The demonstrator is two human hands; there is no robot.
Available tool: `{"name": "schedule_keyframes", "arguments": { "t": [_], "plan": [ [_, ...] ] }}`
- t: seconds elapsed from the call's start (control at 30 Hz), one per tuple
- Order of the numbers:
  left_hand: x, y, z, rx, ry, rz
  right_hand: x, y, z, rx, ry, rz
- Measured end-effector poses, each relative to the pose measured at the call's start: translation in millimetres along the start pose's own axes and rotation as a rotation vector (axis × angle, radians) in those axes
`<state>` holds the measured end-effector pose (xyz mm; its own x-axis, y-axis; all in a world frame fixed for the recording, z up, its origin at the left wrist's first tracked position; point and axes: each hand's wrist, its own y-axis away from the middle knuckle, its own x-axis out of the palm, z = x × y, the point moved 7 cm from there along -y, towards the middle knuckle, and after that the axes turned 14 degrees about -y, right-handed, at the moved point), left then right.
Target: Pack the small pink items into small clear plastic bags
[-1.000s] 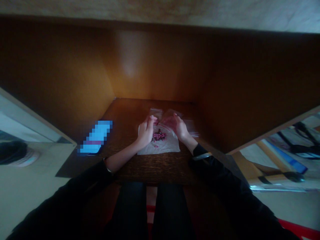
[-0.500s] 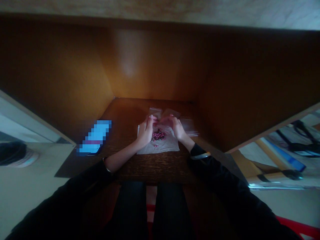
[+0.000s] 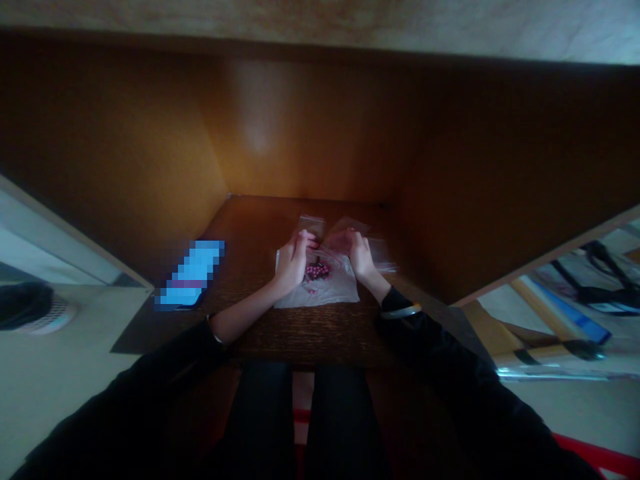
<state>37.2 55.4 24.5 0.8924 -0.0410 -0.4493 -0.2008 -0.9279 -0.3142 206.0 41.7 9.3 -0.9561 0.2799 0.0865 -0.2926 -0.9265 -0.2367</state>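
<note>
A small heap of pink beads (image 3: 317,270) with dark bits among them lies on a pale, wrinkled sheet (image 3: 333,293), with a few loose pieces just below the heap. My left hand (image 3: 293,260) rests over the sheet's left edge, its fingertips pinched together just above the beads. Opposite it, my right hand (image 3: 363,257) is closed, fingers bent inward over the sheet's upper right. A thin reddish line seems to run between the hands, too faint to name. What either hand pinches is too small and blurred to tell. Clear zip bags (image 3: 383,255) lie behind the hands.
A phone (image 3: 190,277) with a blurred-out screen lies on the left of the dark wooden board (image 3: 305,340). Wooden panels (image 3: 310,133) enclose the back and sides. A bin (image 3: 47,317) stands at far left, and a cardboard box (image 3: 493,337) at right.
My right hand has moved slightly to the right, widening the gap between the hands. My left hand stays almost in place, and the beads have not visibly moved.
</note>
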Motion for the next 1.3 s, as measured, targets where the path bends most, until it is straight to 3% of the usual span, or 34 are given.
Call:
{"name": "schedule_keyframes", "arguments": {
  "t": [0.17, 0.27, 0.33, 0.47, 0.6, 0.83, 1.03, 1.3],
  "plan": [
    [0.1, -0.3, 0.3, 0.005, 0.009, 0.013, -5.8, 3.2, 2.0, 0.098, -0.119, -0.101],
    [-3.1, 0.3, -4.2, 0.035, -0.011, 0.005, -4.2, 5.0, 8.9, 0.1, -0.166, -0.095],
    [-0.9, 0.8, -8.6, 0.047, -0.003, 0.065, -2.8, 5.6, 13.3, 0.076, -0.168, -0.082],
    [13.6, 2.7, -12.0, -0.017, 0.14, 0.296, -3.0, 6.3, 15.1, 0.057, -0.162, -0.094],
    [20.3, 2.3, -9.3, -0.09, 0.296, 0.374, -2.1, 6.3, 14.2, 0.049, -0.184, -0.088],
    [18.4, 1.6, -8.4, -0.131, 0.431, 0.36, 6.8, 8.7, 15.2, 0.112, -0.186, 0.025],
    [8.6, -6.2, -0.6, -0.096, 0.474, 0.172, 25.3, 16.3, 19.0, 0.215, -0.28, 0.252],
    [9.0, -7.1, 5.3, -0.11, 0.405, 0.15, 26.6, 13.3, 15.5, 0.216, -0.314, 0.261]
  ]
}}
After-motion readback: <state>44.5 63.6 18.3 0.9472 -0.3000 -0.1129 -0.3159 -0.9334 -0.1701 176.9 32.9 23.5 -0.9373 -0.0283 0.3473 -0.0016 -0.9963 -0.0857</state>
